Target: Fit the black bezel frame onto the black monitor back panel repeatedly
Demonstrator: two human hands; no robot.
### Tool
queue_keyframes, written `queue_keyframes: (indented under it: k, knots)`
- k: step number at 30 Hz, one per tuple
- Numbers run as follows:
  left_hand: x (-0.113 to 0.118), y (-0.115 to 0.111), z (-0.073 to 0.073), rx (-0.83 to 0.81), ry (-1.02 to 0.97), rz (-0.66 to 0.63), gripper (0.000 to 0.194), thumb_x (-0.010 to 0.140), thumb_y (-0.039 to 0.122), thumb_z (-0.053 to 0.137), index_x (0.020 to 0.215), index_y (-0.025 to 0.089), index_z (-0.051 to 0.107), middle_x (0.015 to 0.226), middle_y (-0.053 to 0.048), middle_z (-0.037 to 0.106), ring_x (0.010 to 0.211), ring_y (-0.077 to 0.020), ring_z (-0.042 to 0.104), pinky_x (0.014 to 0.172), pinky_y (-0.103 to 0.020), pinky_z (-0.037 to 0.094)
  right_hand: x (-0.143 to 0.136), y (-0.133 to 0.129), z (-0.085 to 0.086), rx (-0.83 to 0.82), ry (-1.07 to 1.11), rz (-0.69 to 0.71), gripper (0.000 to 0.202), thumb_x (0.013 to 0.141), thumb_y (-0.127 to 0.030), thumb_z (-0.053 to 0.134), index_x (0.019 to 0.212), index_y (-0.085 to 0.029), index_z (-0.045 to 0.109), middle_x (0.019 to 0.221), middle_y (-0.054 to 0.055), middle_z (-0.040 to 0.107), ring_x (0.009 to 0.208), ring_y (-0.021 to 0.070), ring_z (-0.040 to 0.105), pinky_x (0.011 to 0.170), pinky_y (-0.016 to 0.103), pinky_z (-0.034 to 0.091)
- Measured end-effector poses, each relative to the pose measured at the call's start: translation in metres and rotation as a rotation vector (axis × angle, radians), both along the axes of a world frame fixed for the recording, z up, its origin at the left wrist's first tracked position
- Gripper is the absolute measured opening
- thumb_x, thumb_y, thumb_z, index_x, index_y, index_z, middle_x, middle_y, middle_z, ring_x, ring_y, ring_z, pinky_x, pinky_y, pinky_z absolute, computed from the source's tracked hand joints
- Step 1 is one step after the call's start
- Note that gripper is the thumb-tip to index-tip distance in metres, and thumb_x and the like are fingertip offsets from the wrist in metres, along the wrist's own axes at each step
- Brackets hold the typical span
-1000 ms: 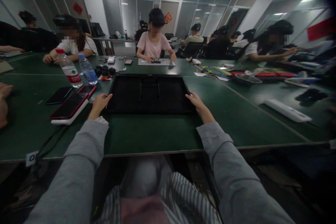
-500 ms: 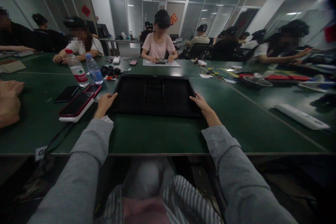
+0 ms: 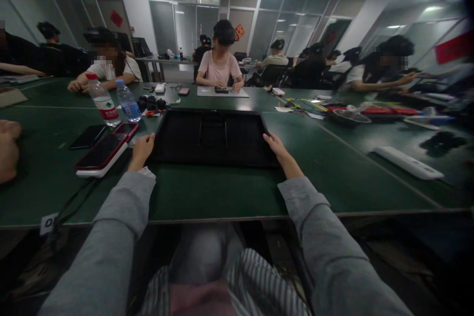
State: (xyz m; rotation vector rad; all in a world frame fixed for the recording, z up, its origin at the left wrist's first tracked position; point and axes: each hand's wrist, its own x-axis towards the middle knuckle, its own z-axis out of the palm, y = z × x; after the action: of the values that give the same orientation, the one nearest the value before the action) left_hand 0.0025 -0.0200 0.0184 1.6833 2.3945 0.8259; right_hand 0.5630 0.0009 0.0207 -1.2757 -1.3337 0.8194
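A flat black rectangular tray-like panel (image 3: pixel 177 140) with a raised rim lies before me on the green table. Two thin light lines run down its dark middle; I cannot tell whether they are parts or reflections. At its left edge my left hand (image 3: pixel 142 150) is closed, thumb uppermost, the other fingers mostly hidden. My right hand (image 3: pixel 278 152) grips the opposite side, its thumb over the rim and its fingers out of sight.
Left of the panel are a red-edged phone (image 3: pixel 99 150) on a white block, a black phone (image 3: pixel 88 137) and two bottles (image 3: pixel 128 101). A white power strip (image 3: pixel 407 162) lies right. Another person's hand (image 3: pixel 7 150) rests far left. Co-workers sit across the table (image 3: pixel 333 177).
The whole view has shifted slightly, so the scene sits further left. My left thumb has drawn back a little towards the panel's edge. Both hands remain at its sides.
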Motion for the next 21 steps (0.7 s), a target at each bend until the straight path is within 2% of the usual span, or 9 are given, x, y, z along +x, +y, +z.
queue_keyframes:
  k: [5, 9, 12, 21]
  knots:
    - [-0.003, 0.002, -0.003, 0.01, -0.035, 0.032, 0.049, 0.107, 0.042, 0.04, 0.116, 0.014, 0.079, 0.127, -0.02, 0.077, 0.116, -0.0317, 0.07, 0.097, -0.037, 0.05, 0.005, 0.013, -0.014, -0.059, 0.084, -0.007, 0.089, 0.063, -0.048, 0.088, 0.147, -0.026, 0.066, 0.109, 0.005, 0.08, 0.099, 0.0287, 0.077, 0.1, 0.056, 0.062]
    - [-0.004, 0.001, -0.004, 0.075, -0.101, 0.077, 0.043, 0.104, 0.037, 0.046, 0.13, 0.015, 0.074, 0.133, -0.019, 0.075, 0.123, -0.0339, 0.069, 0.103, -0.042, 0.05, 0.008, 0.019, -0.017, -0.034, 0.115, -0.041, 0.084, 0.062, -0.044, 0.084, 0.142, -0.023, 0.068, 0.103, 0.005, 0.08, 0.094, 0.0269, 0.076, 0.097, 0.053, 0.063]
    - [-0.004, -0.001, -0.003, 0.096, -0.158, 0.107, 0.041, 0.103, 0.033, 0.048, 0.133, 0.017, 0.07, 0.129, -0.017, 0.077, 0.122, -0.0321, 0.07, 0.105, -0.043, 0.051, 0.013, 0.021, -0.018, -0.021, 0.11, -0.074, 0.078, 0.064, -0.041, 0.081, 0.139, -0.022, 0.069, 0.101, 0.005, 0.079, 0.093, 0.0267, 0.075, 0.097, 0.053, 0.062]
    - [0.0, -0.008, 0.001, 0.123, -0.165, 0.124, 0.032, 0.097, 0.035, 0.059, 0.12, 0.018, 0.073, 0.127, -0.016, 0.077, 0.121, -0.0337, 0.069, 0.106, -0.046, 0.052, 0.026, 0.023, -0.016, 0.069, 0.098, -0.401, 0.068, 0.069, -0.022, 0.063, 0.136, -0.012, 0.064, 0.121, 0.012, 0.075, 0.107, 0.024, 0.073, 0.106, 0.045, 0.058]
